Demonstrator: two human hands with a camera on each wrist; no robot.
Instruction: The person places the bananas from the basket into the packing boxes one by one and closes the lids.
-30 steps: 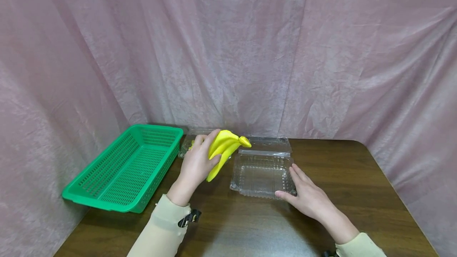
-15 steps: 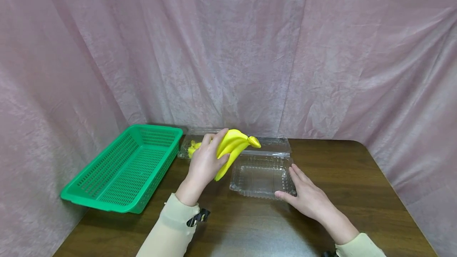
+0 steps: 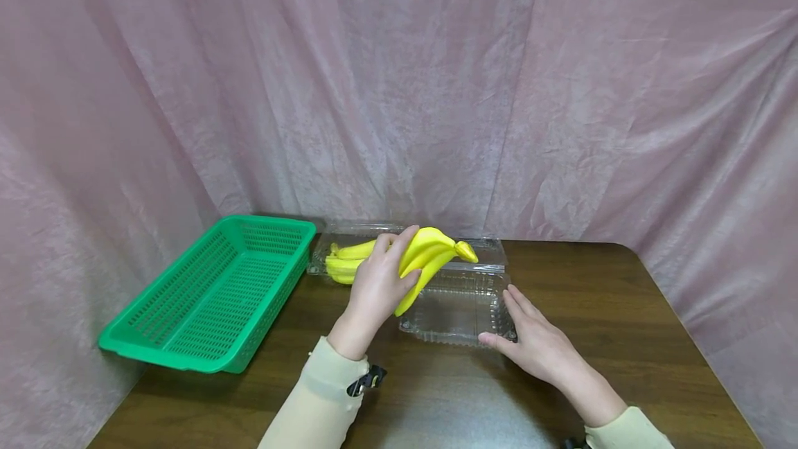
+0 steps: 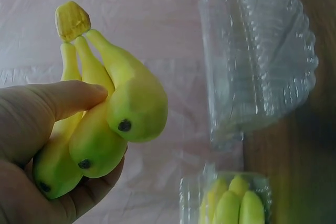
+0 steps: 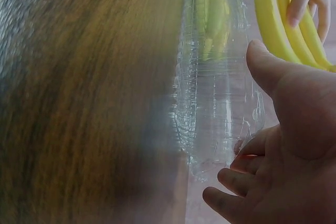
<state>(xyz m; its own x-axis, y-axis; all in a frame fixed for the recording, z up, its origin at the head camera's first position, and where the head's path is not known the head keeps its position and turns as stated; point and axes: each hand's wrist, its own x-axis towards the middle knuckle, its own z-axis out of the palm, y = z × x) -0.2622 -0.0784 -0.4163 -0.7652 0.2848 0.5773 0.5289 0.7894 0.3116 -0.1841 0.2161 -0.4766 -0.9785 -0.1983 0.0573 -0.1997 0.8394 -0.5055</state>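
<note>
My left hand [image 3: 377, 289] grips a bunch of bananas [image 3: 430, 251] in the air, its stem end pointing right. In the left wrist view the thumb presses the front of the bananas [image 4: 97, 114], with fingers behind them. Below the bunch lies a clear plastic clamshell box [image 3: 449, 317], its lid laid back toward the curtain. My right hand [image 3: 542, 345] touches the box's right side with fingers extended and thumb at the front corner. The right wrist view has this box [image 5: 215, 103] close to the fingertips. The left hand partly hides a second bunch of bananas [image 3: 343, 270] behind it.
That second bunch sits in another clear plastic box [image 3: 316, 263] at the back. A green plastic basket [image 3: 212, 289] stands on the left. The brown wooden table [image 3: 623, 338] meets a pink curtain [image 3: 424, 89] along its back edge.
My left hand has moved to the right with the bananas, now over the near box's left part. More of the second bunch shows behind it. The right hand stays in place.
</note>
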